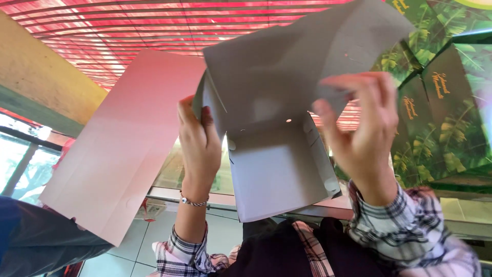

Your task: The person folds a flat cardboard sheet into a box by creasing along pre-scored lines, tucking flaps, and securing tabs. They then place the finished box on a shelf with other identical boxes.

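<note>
I hold a half-folded grey cardboard box (pixel 279 169) up in front of me, its inside facing me. My left hand (pixel 199 146) grips the box's left wall, thumb and fingers pinched on the edge. My right hand (pixel 361 128) clasps the right side, fingers curled over a raised flap (pixel 287 61). A beaded bracelet sits on my left wrist, and both arms wear plaid sleeves.
A flat pale cardboard sheet (pixel 123 149) hangs at the left, held from below by another person in a dark sleeve (pixel 36 241). Green leaf-printed boxes (pixel 446 113) are stacked at the right. A red slatted roof (pixel 128 25) is overhead. Tiled floor shows below.
</note>
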